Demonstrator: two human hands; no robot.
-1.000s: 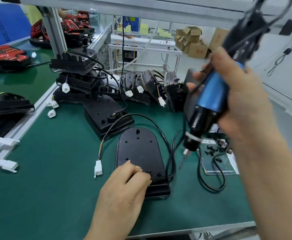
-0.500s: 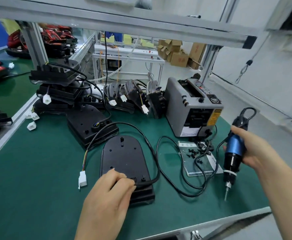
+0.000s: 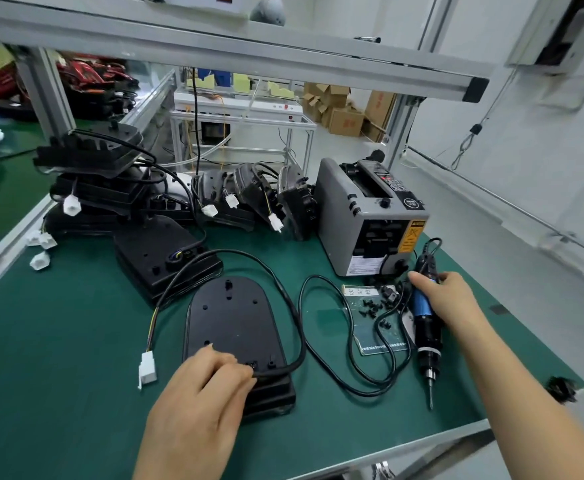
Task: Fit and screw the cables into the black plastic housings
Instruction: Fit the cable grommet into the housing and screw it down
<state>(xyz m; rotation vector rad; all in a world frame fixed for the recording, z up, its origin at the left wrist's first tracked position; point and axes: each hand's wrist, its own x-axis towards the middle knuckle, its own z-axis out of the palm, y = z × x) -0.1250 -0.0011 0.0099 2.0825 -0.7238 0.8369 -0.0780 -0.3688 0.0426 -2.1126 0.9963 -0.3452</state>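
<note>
Left hand (image 3: 207,393) hides the near end of the flat black housing (image 3: 229,317), grasp indiscernible; right hand (image 3: 453,299) clasps the screwdriver (image 3: 422,306) near the worktop's (image 3: 58,341) right edge.

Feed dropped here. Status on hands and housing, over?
Left hand holds cable end at black housing. Right hand grips screwdriver, off right beside loose screws. Screwdriver cord loops between them.

A: Where's the housing (image 3: 231,323)?
B: On the worktop (image 3: 58,341), centre front; a second housing (image 3: 162,254) behind it to the left.
A: And the screws (image 3: 370,306)?
B: Right of its cable (image 3: 280,287), before the dispenser (image 3: 370,216).
</note>
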